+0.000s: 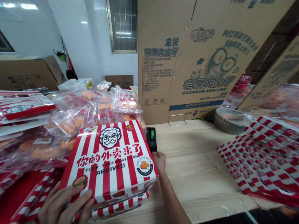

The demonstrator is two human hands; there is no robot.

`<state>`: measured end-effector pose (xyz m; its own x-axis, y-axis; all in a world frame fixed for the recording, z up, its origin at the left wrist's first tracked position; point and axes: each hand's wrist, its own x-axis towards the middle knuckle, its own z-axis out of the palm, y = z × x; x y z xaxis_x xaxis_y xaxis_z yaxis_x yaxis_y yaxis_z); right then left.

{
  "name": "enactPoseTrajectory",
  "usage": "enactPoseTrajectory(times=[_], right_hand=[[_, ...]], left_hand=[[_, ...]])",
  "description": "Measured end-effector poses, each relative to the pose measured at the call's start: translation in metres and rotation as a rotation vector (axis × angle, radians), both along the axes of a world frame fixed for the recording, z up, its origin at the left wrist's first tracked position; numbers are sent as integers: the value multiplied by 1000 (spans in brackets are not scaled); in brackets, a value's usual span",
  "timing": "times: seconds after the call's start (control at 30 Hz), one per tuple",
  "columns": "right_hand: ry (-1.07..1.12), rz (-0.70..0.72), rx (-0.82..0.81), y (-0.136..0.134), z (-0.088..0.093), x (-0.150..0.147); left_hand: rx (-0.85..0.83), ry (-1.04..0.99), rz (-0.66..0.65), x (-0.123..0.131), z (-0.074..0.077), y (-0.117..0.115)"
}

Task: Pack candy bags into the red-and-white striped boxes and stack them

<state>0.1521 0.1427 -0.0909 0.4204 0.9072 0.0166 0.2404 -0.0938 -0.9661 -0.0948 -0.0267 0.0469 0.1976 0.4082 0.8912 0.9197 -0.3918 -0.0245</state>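
Observation:
A red-and-white striped carton with a bearded cartoon face and "YOUR TAKEAWAY HAS ARRIVED" on its lid is stacked on another striped carton. My left hand grips the upper carton at its near left corner, fingers over the lid; the thumb is hidden. Beyond the carton's right side, my right hand is closed at the near end of a black tape dispenser with a green hub. Whatever those fingers pinch is too small to make out.
Clear bags of orange pieces and flat striped cartons pile up at left. A large cardboard box stands behind the wooden table. Right of it are a round basket and a stack of checkered printed cartons.

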Motion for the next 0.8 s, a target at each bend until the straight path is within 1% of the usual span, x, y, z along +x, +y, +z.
enactPoseTrajectory(times=[0.07,0.13,0.17,0.23,0.27,0.33,0.37,0.4,0.43,0.5,0.57,0.67,0.8], right_hand=[[80,21,5,-10,9,9],[153,24,37,-30,26,20],[180,16,64,-43,39,24],[235,15,138,-77,74,25],[271,20,192,-95,94,20],[437,163,345,-128,133,2],[479,228,372,-142,150,-12],[503,285,378,-153,163,-26],[527,323,369,-160,172,-41],[550,356,307,-167,177,-66],[558,353,235,-165,173,-81],[550,353,151,-160,165,-84],[564,390,94,-158,166,-78]], left_hand=[[-2,-15,39,7,-1,-2],[-5,-11,67,15,-2,-3],[-7,-8,75,19,-2,-4],[-17,-1,80,26,-1,-5],[-20,3,88,28,0,-6],[-21,20,108,31,4,-8],[-25,32,109,32,6,-9],[-37,47,97,33,9,-9],[-51,54,72,34,12,-10],[-74,56,9,35,18,-10],[-79,50,-17,37,24,-10],[-91,101,-3,37,32,-9],[-173,330,36,30,37,-8]])
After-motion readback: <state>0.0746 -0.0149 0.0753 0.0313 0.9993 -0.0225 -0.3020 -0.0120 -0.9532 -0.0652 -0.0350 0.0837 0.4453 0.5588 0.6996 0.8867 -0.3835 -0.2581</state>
